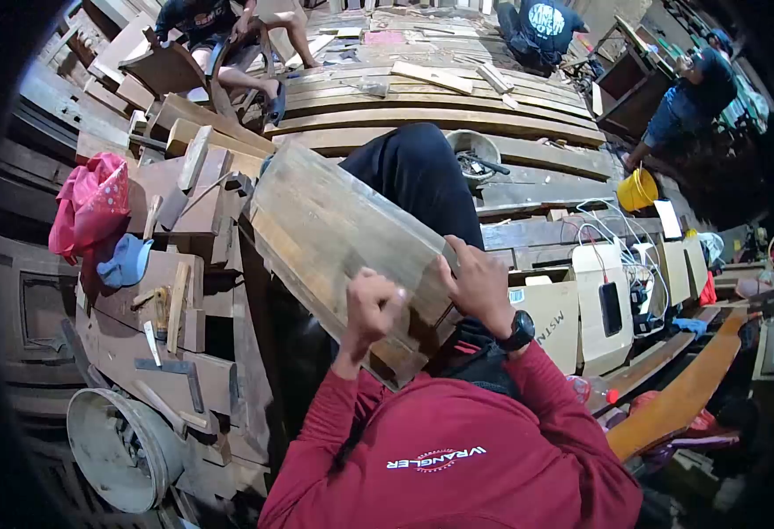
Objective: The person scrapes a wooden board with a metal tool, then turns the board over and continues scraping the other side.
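A worn wooden panel [343, 212] lies slantwise across my lap, its lower end near my shirt. My left hand [373, 307] is closed in a fist over the panel's lower part; whether anything is inside the fingers is hidden. At the panel's right edge, my right hand [477, 284] grips it with thumb and fingers, a black watch [519, 330] on that wrist. Left of the panel, a mallet [162, 309] and a metal square [171, 368] rest on a wooden bench [113, 344]. A hammer [239, 183] lies farther up.
A white bucket [127, 450] stands at lower left, beneath pink cloth [91, 203] and blue cloth [125, 262]. On the right are cardboard [545, 317], a phone [610, 309], cables and a yellow bucket [637, 189]. Several people are at the back around stacked planks [440, 119].
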Motion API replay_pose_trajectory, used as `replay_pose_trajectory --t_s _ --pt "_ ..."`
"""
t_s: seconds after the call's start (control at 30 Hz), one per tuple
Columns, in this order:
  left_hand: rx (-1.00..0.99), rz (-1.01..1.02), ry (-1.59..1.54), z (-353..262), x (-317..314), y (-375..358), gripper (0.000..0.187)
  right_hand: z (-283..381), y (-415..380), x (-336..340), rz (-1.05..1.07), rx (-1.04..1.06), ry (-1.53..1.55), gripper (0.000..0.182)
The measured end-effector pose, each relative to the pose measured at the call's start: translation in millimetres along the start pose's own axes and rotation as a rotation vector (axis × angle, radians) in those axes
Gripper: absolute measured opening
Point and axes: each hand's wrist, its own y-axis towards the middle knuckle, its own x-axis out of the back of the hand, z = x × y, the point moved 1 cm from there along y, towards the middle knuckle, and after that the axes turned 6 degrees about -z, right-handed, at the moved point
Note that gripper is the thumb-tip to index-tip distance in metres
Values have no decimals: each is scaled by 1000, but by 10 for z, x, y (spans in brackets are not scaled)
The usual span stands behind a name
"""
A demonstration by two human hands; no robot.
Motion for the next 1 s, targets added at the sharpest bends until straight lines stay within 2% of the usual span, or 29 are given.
replay_pose_trajectory --t_s 0.07,0.17,0.23,0.3,0.37,0.4,0.43,0.5,0.6,0.7,0.8,0.9,0.93,1.0 --pt "-48 121 -132 -345 -72 -29 31 33 11 33 20 -11 -19 37" --pt "-91 99 -145 -317 -140 -97 31 22 -6 6 3 -15 -6 37" --pt "-55 -44 18 94 -30 -1 34 16 -18 31 7 -7 1 37" --pt "66 -80 99 169 68 124 35 23 13 35 6 2 2 37" --pt "-31 -14 -203 -66 -42 67 35 28 46 39 2 -7 -2 37" --pt "-63 71 -211 -298 -113 55 35 36 39 40 -1 -12 3 37" --pt "-124 168 -186 -422 -195 6 33 46 2 40 7 -18 11 36" --pt "-122 138 -73 -273 -307 -79 31 24 -8 20 13 -13 7 36" --pt "-54 -34 153 128 -182 114 30 16 -2 14 11 -9 20 35" --pt "-24 61 -151 -202 -73 130 32 17 2 1 13 -12 0 35" --pt "-82 170 -209 -281 -92 46 31 5 -9 -17 -26 15 26 34" --pt "43 -40 -273 -94 -40 149 33 28 -3 11 -19 -11 34 34" --pt "77 -50 -146 -68 -75 172 31 30 -6 8 -15 -19 33 34" --pt "19 56 -199 -235 -124 84 31 10 -8 9 -2 -3 -11 34"
